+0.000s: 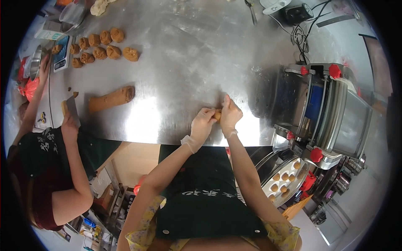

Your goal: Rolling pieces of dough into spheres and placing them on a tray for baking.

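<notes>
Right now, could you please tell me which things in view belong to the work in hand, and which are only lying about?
Probably in use:
ball, between left grip and right grip
brown lumps
brown log
scraper
scale
tray

Apparently lying about:
utensil
cables

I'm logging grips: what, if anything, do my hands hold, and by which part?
A brown lump, held by its sides between left hand and right hand.
</notes>
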Tool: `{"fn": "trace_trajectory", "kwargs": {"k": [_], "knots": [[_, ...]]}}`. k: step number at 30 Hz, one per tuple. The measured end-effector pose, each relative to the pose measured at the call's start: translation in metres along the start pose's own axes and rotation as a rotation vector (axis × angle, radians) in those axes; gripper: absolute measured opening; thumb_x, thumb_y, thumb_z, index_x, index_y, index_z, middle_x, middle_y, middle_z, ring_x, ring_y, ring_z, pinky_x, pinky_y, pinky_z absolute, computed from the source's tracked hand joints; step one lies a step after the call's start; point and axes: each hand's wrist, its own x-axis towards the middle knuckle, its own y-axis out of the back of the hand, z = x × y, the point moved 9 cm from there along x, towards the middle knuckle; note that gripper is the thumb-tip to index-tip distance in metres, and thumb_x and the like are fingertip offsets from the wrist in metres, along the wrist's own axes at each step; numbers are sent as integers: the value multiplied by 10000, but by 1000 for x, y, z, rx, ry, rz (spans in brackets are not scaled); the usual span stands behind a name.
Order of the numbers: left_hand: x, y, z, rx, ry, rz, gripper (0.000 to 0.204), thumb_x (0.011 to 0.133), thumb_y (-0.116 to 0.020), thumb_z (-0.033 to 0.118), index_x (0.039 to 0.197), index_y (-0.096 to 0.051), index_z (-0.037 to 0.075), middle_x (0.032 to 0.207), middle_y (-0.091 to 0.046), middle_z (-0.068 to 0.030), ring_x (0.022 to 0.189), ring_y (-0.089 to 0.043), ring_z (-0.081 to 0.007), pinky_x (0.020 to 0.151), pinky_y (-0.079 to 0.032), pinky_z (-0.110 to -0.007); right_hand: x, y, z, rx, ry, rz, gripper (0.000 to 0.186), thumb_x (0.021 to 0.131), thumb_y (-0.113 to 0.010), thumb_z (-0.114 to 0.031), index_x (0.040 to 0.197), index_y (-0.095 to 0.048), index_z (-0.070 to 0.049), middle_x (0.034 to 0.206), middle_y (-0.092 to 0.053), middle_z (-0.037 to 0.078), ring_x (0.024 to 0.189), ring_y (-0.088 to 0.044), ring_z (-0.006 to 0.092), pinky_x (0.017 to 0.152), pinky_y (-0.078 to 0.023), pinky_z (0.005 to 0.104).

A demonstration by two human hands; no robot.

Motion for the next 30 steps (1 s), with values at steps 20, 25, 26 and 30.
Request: {"fn": "trace_trajectory", "kwargs": {"k": [20, 25, 26, 30], "knots": [[-4, -12, 24, 10, -102, -153, 524, 709, -753, 35, 1217, -634, 78, 1149, -607, -43, 1062, -588, -269, 821, -548, -376, -34, 30, 32, -211, -111, 181, 284, 960, -612, -239, 753, -659, -51, 638, -651, 113, 558, -637, 301, 518, -495, 402], [-17, -24, 29, 169, -288, -306, 612, 693, -769, 32, 1275, -587, 83, 1189, -572, -70, 1069, -585, -285, 838, -549, -380, -53, 25, 36, -123, -359, 11, 210, 946, -630, -205, 802, -661, -55, 666, -652, 116, 561, -630, 309, 531, -498, 412], [-21, -27, 32, 219, -318, -356, 626, 692, -771, 24, 1285, -578, 79, 1198, -563, -89, 1074, -583, -297, 850, -546, -381, -54, 26, 31, -59, -359, 4, 202, 943, -633, -198, 803, -660, -54, 670, -653, 121, 564, -633, 311, 535, -501, 415], [-22, -23, 42, 179, -302, -309, 616, 694, -771, 20, 1278, -586, 82, 1182, -568, -97, 1084, -582, -299, 850, -549, -376, -51, 35, 31, -175, -221, 173, 227, 944, -627, -193, 799, -669, -23, 651, -667, 137, 583, -656, 314, 553, -519, 405]]}}
